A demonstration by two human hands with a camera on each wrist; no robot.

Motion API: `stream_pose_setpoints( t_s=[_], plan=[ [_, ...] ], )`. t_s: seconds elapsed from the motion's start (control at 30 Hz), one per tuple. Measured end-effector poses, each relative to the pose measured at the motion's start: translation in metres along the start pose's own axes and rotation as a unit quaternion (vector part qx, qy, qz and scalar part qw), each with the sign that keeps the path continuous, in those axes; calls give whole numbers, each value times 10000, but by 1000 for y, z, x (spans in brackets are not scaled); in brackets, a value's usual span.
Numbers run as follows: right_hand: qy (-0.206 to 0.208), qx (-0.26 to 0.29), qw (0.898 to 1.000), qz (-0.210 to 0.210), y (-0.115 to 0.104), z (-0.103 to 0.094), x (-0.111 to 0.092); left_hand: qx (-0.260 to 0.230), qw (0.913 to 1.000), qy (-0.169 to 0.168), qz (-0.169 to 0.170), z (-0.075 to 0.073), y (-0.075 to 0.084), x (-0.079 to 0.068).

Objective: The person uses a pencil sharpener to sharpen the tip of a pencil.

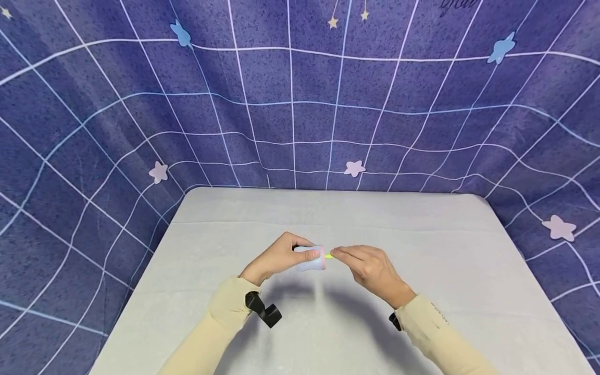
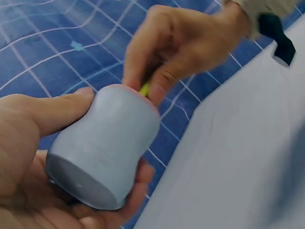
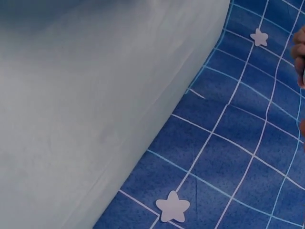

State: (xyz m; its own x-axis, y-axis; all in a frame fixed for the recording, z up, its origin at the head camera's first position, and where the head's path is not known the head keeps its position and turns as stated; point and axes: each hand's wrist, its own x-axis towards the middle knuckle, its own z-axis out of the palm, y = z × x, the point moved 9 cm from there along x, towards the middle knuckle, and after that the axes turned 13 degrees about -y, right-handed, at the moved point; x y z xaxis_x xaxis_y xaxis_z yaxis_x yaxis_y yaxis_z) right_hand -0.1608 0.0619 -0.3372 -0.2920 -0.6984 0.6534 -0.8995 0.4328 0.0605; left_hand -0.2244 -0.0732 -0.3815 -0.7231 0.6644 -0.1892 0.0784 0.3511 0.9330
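My left hand (image 1: 281, 256) holds a light-blue, waisted cup (image 1: 304, 259) with a pink rim, tipped on its side above the table. In the left wrist view the cup (image 2: 105, 143) lies between thumb and fingers, its base toward the camera. My right hand (image 1: 372, 268) pinches a thin yellow-green stick (image 1: 329, 256) at the rim end of the cup. Only a short piece of the stick (image 2: 144, 89) shows between the right fingers and the rim; the cup's inside is hidden. The right wrist view catches just some fingers (image 3: 299, 50) at its right edge.
A white-covered table (image 1: 225, 219) lies under both hands. Behind and beside it hangs a blue curtain (image 1: 314, 120) with a grid and star pattern. Black straps, one on the left wrist (image 1: 262, 308), sit over cream sleeves (image 1: 206, 333).
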Motion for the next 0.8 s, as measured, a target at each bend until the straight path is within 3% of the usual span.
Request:
stream_pose_setpoints(
  t_s=[0.1,0.17,0.2,0.23,0.3,0.37,0.4,0.47,0.53,0.6,0.73,0.8],
  plan=[
    [-411,582,9971,250,4,7,-1,779,9960,333,290,1,7,-3],
    [-857,1441,9833,705,11,12,1,1334,9879,537,585,3,15,-4],
    [-1161,1999,9677,1003,15,14,4,1583,9824,634,762,5,18,-5],
    [-1452,2583,9455,1349,20,19,3,1818,9757,746,965,6,22,-7],
    [-1963,3595,8895,2025,29,28,0,2250,9598,929,1398,11,30,-10],
    [-2433,4178,8392,2491,35,36,-5,2675,9388,1130,1851,17,38,-15],
    [-2630,4367,8198,2608,38,42,-10,2861,9277,1233,2057,19,41,-17],
    [-2846,4573,7995,2659,41,49,-14,3172,9078,1428,2342,23,46,-22],
    [-2947,4591,7958,2629,42,52,-15,3365,8942,1555,2509,26,49,-24],
    [-2965,4498,8008,2617,43,52,-16,3441,8897,1589,2547,27,50,-23],
    [-2737,3980,8363,2595,46,47,-16,3501,8899,1574,2463,26,50,-20],
    [-2477,3530,8667,2510,47,42,-14,3497,8918,1575,2399,24,49,-20]
  ],
)
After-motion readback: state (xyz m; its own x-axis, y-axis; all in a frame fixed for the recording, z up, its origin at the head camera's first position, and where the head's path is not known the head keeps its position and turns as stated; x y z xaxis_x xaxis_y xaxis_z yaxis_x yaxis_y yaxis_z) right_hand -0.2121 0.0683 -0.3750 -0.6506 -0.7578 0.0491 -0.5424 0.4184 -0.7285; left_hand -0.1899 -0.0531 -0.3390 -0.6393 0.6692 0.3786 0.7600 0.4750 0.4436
